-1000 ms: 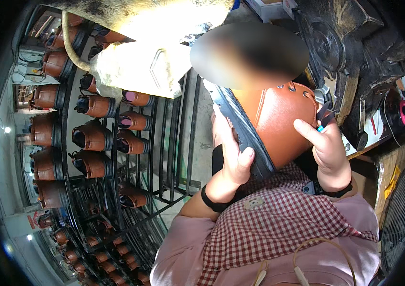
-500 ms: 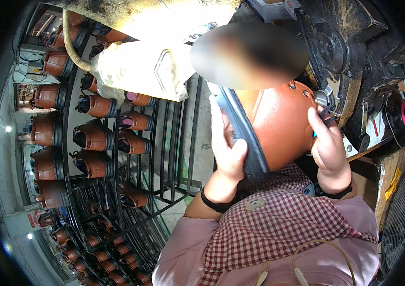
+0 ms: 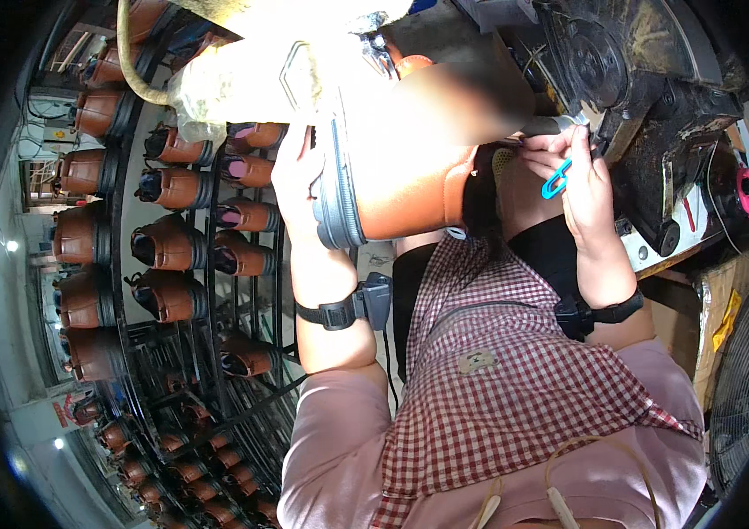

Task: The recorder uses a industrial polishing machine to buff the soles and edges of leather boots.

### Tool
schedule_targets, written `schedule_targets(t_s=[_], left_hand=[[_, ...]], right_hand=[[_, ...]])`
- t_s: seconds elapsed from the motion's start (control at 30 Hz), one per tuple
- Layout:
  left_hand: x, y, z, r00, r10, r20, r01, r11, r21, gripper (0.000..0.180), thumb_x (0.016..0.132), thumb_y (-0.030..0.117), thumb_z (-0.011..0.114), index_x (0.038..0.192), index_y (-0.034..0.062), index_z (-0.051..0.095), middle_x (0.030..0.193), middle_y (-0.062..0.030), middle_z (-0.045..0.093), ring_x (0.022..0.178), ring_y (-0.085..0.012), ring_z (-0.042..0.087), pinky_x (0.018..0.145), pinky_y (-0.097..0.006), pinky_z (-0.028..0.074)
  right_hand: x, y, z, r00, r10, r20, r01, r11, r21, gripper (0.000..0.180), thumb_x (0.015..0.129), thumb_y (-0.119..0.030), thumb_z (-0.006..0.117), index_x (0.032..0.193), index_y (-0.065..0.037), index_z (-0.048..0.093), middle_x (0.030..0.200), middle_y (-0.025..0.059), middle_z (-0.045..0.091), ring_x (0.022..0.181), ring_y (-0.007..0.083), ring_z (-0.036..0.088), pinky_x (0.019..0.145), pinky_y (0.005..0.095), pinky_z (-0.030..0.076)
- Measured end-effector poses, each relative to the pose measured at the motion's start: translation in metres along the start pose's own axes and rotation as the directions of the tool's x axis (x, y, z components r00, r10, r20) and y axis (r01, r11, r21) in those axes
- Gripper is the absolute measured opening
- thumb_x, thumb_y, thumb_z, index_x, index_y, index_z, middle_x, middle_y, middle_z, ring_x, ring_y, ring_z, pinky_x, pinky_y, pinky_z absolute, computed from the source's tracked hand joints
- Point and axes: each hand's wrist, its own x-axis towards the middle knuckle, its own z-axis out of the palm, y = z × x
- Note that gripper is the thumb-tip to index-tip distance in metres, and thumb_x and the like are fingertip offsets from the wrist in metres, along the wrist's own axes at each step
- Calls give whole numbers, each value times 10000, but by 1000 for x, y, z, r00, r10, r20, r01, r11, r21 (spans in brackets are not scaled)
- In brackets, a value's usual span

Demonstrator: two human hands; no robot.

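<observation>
A smeared patch hid part of the brown shoe's (image 3: 419, 189) upper, and glare washed out the leather beside it. Your left hand's (image 3: 298, 181) fingertips vanished near the sole and the bright plastic-covered fixture (image 3: 224, 88), itself cut off above. Your right hand (image 3: 584, 189) partly hid whatever the blue loop (image 3: 554, 183) belonged to. The fan (image 3: 741, 423) faded into the dark rim; the lowest racked shoes (image 3: 220, 485) were too small to make out.
</observation>
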Motion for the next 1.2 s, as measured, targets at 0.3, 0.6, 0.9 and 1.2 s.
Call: schedule_targets(t_s=[0.3,0.6,0.9,1.2], left_hand=[[19,-3,-35,991,-125,-50,110,968,-225,477,887,265,514,1274,-13,512,1118,-154,636,979,-260,643,884,-357,518],[-113,8,-98,933,264,-243,-155,908,390,769,772,356,532,1406,-45,363,1379,-208,456,1223,-342,500,1052,-466,382],[-141,1,-87,906,275,-323,-128,903,409,710,787,332,502,1399,-11,399,1380,-193,463,1216,-336,507,1047,-460,391],[-181,-17,-120,977,-18,-215,43,993,113,770,726,396,570,1355,-26,429,1329,-223,505,1181,-366,537,1030,-498,413]], right_hand=[[6,-5,18,983,-106,148,136,967,-213,391,1013,-400,407,787,-88,477,654,-60,377,586,24,338,529,198,299],[-31,11,63,844,-77,531,325,862,-390,117,889,-102,604,915,5,565,871,81,546,749,141,560,652,256,456],[-46,22,102,756,-206,621,465,837,-288,151,718,-44,767,772,-8,630,727,46,574,587,89,538,524,229,426],[-46,36,123,713,-321,623,599,741,-304,269,721,-126,788,866,-29,583,805,104,562,682,238,578,634,309,492]])
